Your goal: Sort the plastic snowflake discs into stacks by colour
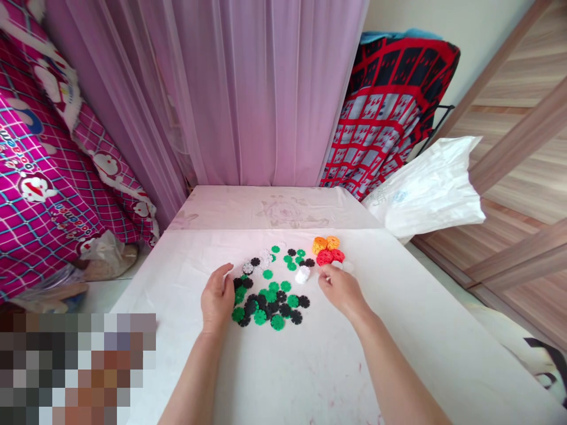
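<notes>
On the white tabletop lies a loose spread of notched plastic discs, mostly green (277, 322) and black (296, 317). My left hand (217, 300) rests on its edge at the left of this spread, thumb and index finger apart, nothing visible between them. To the right, my right hand (342, 289) has its fingertips pinched together; whatever they may hold is hidden. Just beyond it are stacked red discs (325, 257) and orange discs (319, 245), with white discs (348, 267) beside the knuckles. A small white disc pile (302, 274) sits between my hands. More white discs (266, 256) lie farther left.
The table (283, 378) has a floral cloth strip (230, 206) along its far edge. A purple curtain (257, 94) hangs behind it. At the right stand a white plastic bag (434, 189) and a red-and-black patterned cloth (381, 112). Pink checked fabric (88, 177) hangs at the left.
</notes>
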Available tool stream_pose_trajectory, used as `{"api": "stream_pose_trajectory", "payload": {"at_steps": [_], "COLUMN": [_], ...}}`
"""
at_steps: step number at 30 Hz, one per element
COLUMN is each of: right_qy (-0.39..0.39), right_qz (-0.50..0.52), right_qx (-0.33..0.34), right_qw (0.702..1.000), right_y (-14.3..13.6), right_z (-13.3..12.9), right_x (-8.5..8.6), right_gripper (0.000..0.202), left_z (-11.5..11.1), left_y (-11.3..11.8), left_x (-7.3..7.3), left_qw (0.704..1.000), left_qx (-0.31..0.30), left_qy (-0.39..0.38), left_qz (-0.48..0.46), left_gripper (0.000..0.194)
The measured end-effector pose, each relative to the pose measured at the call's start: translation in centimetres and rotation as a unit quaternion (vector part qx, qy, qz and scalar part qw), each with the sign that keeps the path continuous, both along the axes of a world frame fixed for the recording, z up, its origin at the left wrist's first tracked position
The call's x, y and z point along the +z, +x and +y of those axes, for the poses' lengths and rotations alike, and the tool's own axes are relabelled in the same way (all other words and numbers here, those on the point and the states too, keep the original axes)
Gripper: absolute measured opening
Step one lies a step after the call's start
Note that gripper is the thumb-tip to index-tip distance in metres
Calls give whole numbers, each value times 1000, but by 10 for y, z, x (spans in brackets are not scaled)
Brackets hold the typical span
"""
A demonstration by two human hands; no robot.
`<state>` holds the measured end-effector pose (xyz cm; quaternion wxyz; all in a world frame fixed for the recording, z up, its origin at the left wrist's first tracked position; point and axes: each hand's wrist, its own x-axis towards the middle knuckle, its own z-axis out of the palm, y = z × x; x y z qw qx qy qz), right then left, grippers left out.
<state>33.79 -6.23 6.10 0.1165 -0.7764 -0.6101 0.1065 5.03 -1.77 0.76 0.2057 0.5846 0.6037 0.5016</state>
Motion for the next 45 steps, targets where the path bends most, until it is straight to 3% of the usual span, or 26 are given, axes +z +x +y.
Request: {"api": "stream_pose_trajectory", "payload": {"at_steps": [2, 5, 11, 21, 30, 45], "right_qy": [-17, 17, 89, 108, 116, 119], "right_qz": [6, -36, -90, -72, -73, -82], "right_qx": [-3, 19, 40, 57, 56, 42], "right_qw": [1000, 999, 991, 990, 989, 989], "right_y": [-4, -14, -26, -32, -30, -28], "right_z": [-12, -24, -30, -33, -29, -28], "right_x": [-16, -33, -41, -49, -51, -52], "right_gripper": [27, 32, 32, 35, 35, 31], "left_z": [-9, -25, -30, -28, -28, -32], "left_y": [13, 44, 94, 109, 119, 128], "left_x": [9, 20, 25, 28, 30, 26], "left_qw": [989, 957, 907, 889, 897, 903], "left_qx": [-63, -134, -213, -228, -212, -198], "left_qy": [40, 29, -58, -95, -90, -102], "left_qz": [125, 254, 359, 385, 377, 368], "left_gripper": [30, 32, 39, 40, 30, 36]}}
